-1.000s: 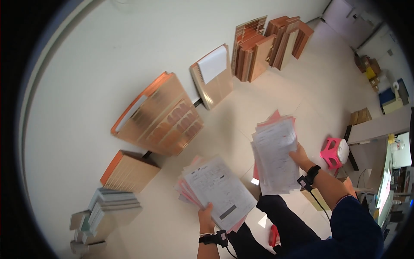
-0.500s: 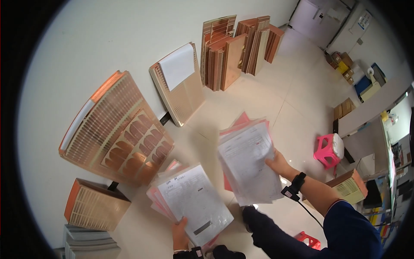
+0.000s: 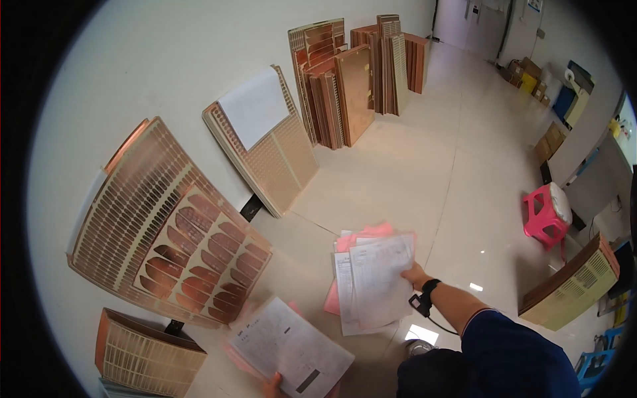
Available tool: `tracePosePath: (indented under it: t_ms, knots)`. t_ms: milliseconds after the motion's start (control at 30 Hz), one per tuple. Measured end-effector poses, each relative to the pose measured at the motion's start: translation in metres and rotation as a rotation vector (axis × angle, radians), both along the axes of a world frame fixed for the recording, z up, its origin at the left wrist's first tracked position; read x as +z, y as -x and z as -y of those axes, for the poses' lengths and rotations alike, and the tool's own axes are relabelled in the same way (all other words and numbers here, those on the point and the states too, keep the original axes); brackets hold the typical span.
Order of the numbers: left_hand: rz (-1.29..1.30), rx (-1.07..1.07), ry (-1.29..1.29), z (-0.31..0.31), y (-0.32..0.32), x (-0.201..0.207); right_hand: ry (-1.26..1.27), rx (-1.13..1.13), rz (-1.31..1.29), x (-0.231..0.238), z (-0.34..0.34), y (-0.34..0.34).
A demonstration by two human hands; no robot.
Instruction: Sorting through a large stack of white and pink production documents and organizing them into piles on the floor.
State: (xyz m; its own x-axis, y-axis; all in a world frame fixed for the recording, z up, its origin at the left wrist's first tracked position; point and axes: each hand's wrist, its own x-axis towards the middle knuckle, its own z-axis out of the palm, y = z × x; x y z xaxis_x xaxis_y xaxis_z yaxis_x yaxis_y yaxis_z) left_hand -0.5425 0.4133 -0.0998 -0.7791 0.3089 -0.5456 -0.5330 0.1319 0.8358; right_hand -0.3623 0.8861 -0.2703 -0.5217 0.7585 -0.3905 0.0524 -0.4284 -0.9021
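Note:
My left hand (image 3: 274, 386) shows only in part at the lower edge, its thumb pressed on a stack of printed white and pink sheets (image 3: 292, 341). Some pink edges stick out at the stack's left side. To the right, my right hand (image 3: 415, 276) grips a second stack of printed sheets (image 3: 383, 282) by its right edge, thumb on top. These sheets are fanned unevenly, with pink ones (image 3: 375, 231) showing behind the white. Both stacks hang apart from each other above the floor. A black band with a small device and cable circles my right wrist.
Copper-coloured patterned panels (image 3: 176, 225) lean on the left wall. Beyond them stand a stack topped by a white sheet (image 3: 254, 109) and several more panel stacks (image 3: 355, 89). At right are a pink stool (image 3: 547, 215) and another panel stack (image 3: 572, 285). A double door (image 3: 470, 30) is far off.
My view has shifted, with the leaning panels lower and nearer. The right-hand stack sits lower in view, its sheets fanned further apart. Both hands keep hold of their sheets.

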Motion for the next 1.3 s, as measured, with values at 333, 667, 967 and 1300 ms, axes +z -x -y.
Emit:
tracePosePath:
  t_ms: [333,667,967,1300]
  knots:
    - [0.037,0.157,-0.125,0.056,0.011,-0.051,-0.029,-0.151,0.337,-0.056,0.032,0.012]
    - [0.115,0.242,-0.114,0.069,0.033,-0.091,-0.215,0.273,0.392,-0.023,0.042,-0.093]
    - [-0.279,0.175,0.361,0.054,0.005,-0.052,-0.389,0.442,0.636,0.019,0.051,-0.104]
    - [-0.376,0.039,0.14,0.189,-0.046,0.091,-0.629,0.857,0.483,0.122,0.099,0.002]
